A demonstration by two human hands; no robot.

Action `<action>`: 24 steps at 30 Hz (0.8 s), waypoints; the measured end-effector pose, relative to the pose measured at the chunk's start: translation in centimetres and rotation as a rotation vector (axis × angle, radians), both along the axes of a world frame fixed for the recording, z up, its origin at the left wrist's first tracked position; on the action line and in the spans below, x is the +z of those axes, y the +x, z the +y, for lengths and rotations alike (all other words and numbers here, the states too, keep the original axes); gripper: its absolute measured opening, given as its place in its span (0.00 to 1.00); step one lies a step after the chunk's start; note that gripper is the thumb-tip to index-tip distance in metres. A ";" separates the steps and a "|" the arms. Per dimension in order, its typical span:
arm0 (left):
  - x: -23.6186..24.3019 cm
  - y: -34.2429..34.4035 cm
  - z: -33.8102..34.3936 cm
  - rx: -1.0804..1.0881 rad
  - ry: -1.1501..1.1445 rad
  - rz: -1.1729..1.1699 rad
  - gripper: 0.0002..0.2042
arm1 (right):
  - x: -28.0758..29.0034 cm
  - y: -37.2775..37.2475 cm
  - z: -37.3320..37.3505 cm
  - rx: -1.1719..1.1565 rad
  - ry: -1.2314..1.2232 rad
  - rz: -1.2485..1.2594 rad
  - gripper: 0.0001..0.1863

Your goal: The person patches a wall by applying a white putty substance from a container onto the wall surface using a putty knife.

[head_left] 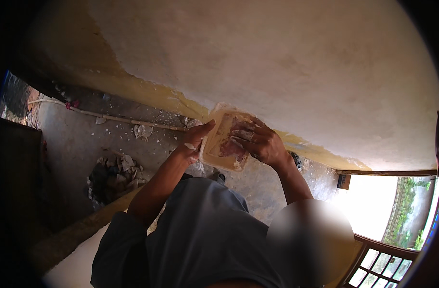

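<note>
A pale rectangular plastic container (213, 152) coated with beige paste is held up in front of the wall. My left hand (193, 146) is closed on its left side, thumb along the rim, with white smears on the skin. My right hand (260, 141) reaches into the container from the right, its paste-covered fingers curled on a reddish-brown flat piece (229, 150), whose exact kind I cannot make out.
The patched wall (286, 67) rises ahead. Below, the white-flecked concrete floor (66, 129) holds a long pale pole (128, 120) along the wall and a heap of crumpled dark and pale material (115, 177). A bright opening (368, 201) and a wood-framed window (380, 266) are at right.
</note>
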State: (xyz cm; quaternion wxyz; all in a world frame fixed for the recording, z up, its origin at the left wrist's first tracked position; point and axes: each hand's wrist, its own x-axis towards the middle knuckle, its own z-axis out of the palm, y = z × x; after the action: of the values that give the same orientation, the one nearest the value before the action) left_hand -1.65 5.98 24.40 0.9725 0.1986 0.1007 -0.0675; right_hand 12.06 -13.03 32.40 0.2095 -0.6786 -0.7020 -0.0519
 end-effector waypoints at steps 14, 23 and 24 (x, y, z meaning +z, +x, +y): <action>1.0 0.4 1.7 -0.009 0.247 0.121 0.29 | -1.4 -0.7 -2.1 -0.252 0.337 -0.194 0.14; 1.5 0.4 2.3 0.103 0.164 0.058 0.29 | 11.3 6.8 -2.4 -0.621 0.641 -0.690 0.10; 1.4 0.5 2.3 0.109 0.187 0.086 0.30 | 13.0 8.4 -2.5 -0.636 0.638 -0.729 0.11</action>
State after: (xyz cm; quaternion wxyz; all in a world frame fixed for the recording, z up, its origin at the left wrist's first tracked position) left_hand -1.14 8.24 25.78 0.9468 0.2796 0.1587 -0.0130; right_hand 20.48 -15.56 45.35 0.1226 -0.6978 -0.4400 -0.5517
